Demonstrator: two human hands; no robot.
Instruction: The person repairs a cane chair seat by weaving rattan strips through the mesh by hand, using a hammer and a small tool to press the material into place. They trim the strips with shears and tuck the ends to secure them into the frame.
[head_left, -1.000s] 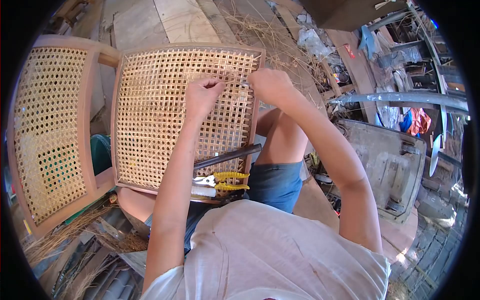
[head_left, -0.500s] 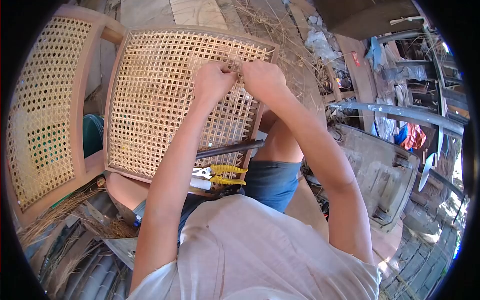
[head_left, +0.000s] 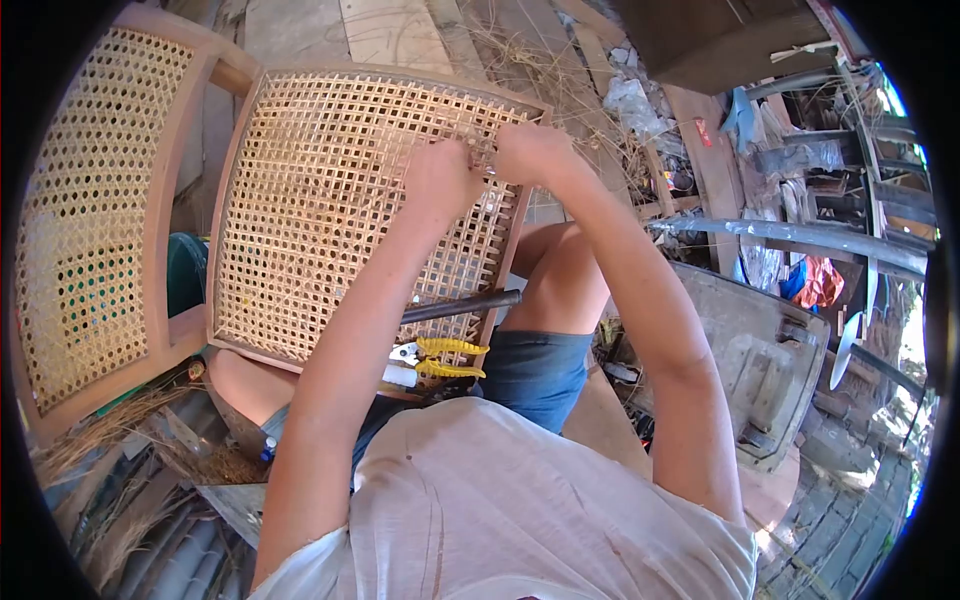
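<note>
A wooden chair frame with a woven cane seat [head_left: 300, 200] lies across my lap, its cane back panel [head_left: 95, 200] at the left. Over the upper right of the seat, my left hand [head_left: 441, 178] is closed, its fingertips turned toward the other hand. Close beside it, at the seat's right edge, my right hand [head_left: 530, 155] is closed too. What either hand pinches is too small to make out. Nearer my body, yellow-handled pliers [head_left: 450, 357], a dark rod [head_left: 460, 306] and a white cylindrical item [head_left: 399, 376] rest on the seat's lower right.
Loose cane strands [head_left: 530, 60] lie on boards beyond the seat. At the right are a long grey pipe [head_left: 790, 236], a worn grey panel [head_left: 745, 360] and plastic scraps [head_left: 635, 105]. A dark box [head_left: 720, 40] stands at the top right.
My left hand has turned, moved slightly right and nearer my body. My right hand has shifted a little right. The view has shifted slightly.
</note>
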